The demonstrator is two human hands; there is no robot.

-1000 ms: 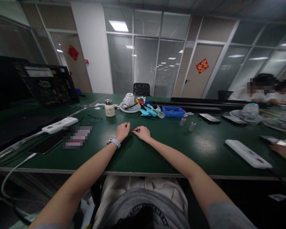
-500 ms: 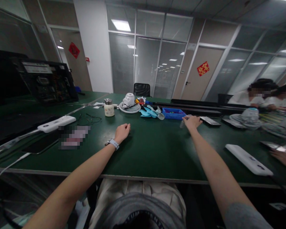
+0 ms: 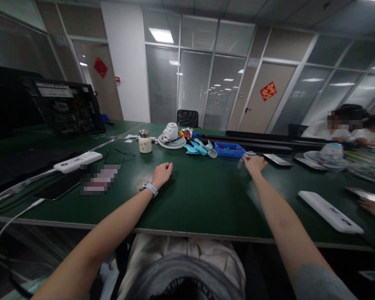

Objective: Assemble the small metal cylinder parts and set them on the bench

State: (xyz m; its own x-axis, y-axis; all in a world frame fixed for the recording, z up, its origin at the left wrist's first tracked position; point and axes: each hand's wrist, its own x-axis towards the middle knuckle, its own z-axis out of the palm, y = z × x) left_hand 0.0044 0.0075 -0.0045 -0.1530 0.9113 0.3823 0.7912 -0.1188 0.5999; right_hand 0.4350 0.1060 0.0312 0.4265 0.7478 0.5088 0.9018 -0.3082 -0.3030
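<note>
Grey cylinder (image 3: 240, 164) at the right hand (image 3: 254, 163), whether gripped impossible to tell. Left hand (image 3: 162, 173) loosely curled, contents hidden. Beyond both hands, blue blades (image 3: 196, 148) loose, not mounted on white fan body (image 3: 171, 132).

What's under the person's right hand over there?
A small grey cylinder partly shows at the edge of the right hand, above the green table. The hand covers the rest, so whether anything else is under it can't be seen.

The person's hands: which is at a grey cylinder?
The right hand, at the grey cylinder near the blue basket; the left hand, with wristwatch, is well apart.
</note>
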